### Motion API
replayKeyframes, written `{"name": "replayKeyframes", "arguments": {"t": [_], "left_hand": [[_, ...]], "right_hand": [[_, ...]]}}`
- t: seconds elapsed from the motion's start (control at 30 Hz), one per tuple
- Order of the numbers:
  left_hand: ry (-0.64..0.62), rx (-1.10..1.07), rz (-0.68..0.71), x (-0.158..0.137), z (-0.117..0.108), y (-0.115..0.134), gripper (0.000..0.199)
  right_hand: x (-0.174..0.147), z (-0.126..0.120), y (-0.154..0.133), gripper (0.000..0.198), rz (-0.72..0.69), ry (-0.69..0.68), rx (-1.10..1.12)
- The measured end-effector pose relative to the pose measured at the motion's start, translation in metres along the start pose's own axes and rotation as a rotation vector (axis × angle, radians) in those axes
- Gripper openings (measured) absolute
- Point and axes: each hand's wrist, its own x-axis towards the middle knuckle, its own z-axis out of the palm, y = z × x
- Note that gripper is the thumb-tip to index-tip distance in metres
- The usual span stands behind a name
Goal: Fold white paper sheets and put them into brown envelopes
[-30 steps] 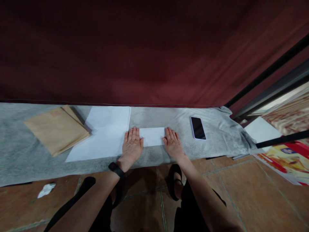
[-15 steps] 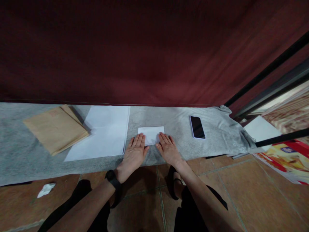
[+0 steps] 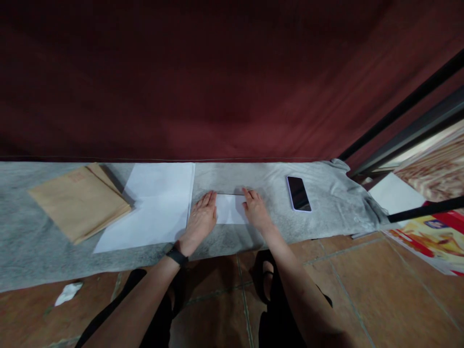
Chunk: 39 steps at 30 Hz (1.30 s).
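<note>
A small folded sheet of white paper point(image 3: 231, 210) lies on the grey cloth in front of me. My left hand point(image 3: 202, 213) rests over its left end, fingers stretched forward and fingertips at the far left corner. On the opposite end lies my right hand point(image 3: 256, 209), its fingers extended to the far right corner and its thumb beside the paper's surface. Both hands are open and touch the paper, covering its two ends. A thin dark line runs along the paper's far edge. Left of my left hand is a stack of larger white sheets point(image 3: 155, 208).
Brown envelopes point(image 3: 81, 200) overlap the white sheets at the left. A phone point(image 3: 299, 193) lies to the right on the grey cloth point(image 3: 340, 208). A dark red curtain point(image 3: 217, 87) hangs behind. Black bars point(image 3: 424, 212) and a printed box point(image 3: 435, 241) are at the right.
Both hands have shifted from the near part of the paper to its far corners and moved slightly apart. The view has tilted a little.
</note>
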Motion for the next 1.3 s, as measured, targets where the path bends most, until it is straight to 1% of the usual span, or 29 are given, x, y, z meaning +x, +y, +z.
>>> {"name": "replayKeyframes", "arguments": {"t": [0.07,0.13,0.17,0.23,0.27,0.33,0.37,0.4,0.47,0.6,0.63,0.7,0.83,0.93,1.07,1.3], "left_hand": [[0.030,-0.032,-0.001,0.001,-0.002,0.000,0.057],[0.080,-0.069,0.009,0.002,-0.009,0.002,0.062],[0.114,-0.087,0.016,0.003,-0.015,0.004,0.065],[0.210,-0.121,0.033,0.003,-0.029,0.009,0.068],[0.275,-0.129,0.036,0.003,-0.036,0.011,0.064],[0.397,-0.118,0.058,0.000,-0.049,0.013,0.046],[0.436,-0.106,0.075,-0.002,-0.053,0.013,0.036],[0.452,-0.094,0.099,-0.005,-0.057,0.013,0.029],[0.409,-0.069,0.164,-0.011,-0.059,0.011,0.023],[0.150,-0.006,0.336,-0.024,-0.053,0.008,0.027],[0.096,0.007,0.369,-0.027,-0.050,0.008,0.027],[0.028,0.024,0.412,-0.034,-0.045,0.010,0.027],[-0.054,0.054,0.409,-0.044,-0.040,0.015,0.024],[-0.112,0.086,0.414,-0.047,-0.041,0.020,0.021],[-0.127,0.098,0.459,-0.048,-0.043,0.024,0.019],[-0.147,0.108,0.443,-0.047,-0.045,0.019,0.020]], "right_hand": [[0.002,-0.005,0.001,0.046,0.019,0.021,0.074],[0.002,-0.013,0.000,0.038,0.007,0.041,0.166],[0.002,-0.017,-0.001,0.036,-0.007,0.065,0.211],[-0.001,-0.027,-0.004,0.033,-0.041,0.164,0.287],[-0.004,-0.031,-0.007,0.032,-0.054,0.235,0.313],[-0.011,-0.039,-0.011,0.032,-0.069,0.358,0.331],[-0.015,-0.041,-0.012,0.033,-0.077,0.387,0.321],[-0.020,-0.043,-0.013,0.033,-0.089,0.385,0.299],[-0.029,-0.043,-0.011,0.033,-0.123,0.317,0.231],[-0.044,-0.037,0.001,0.032,-0.231,0.096,0.077],[-0.047,-0.036,0.005,0.031,-0.259,0.056,0.051],[-0.052,-0.035,0.010,0.029,-0.300,-0.003,0.018],[-0.056,-0.038,0.012,0.023,-0.310,-0.109,-0.020],[-0.055,-0.041,0.011,0.022,-0.313,-0.172,-0.034],[-0.052,-0.043,0.011,0.028,-0.315,-0.206,0.002],[-0.054,-0.043,0.010,0.027,-0.318,-0.204,-0.020]]}}
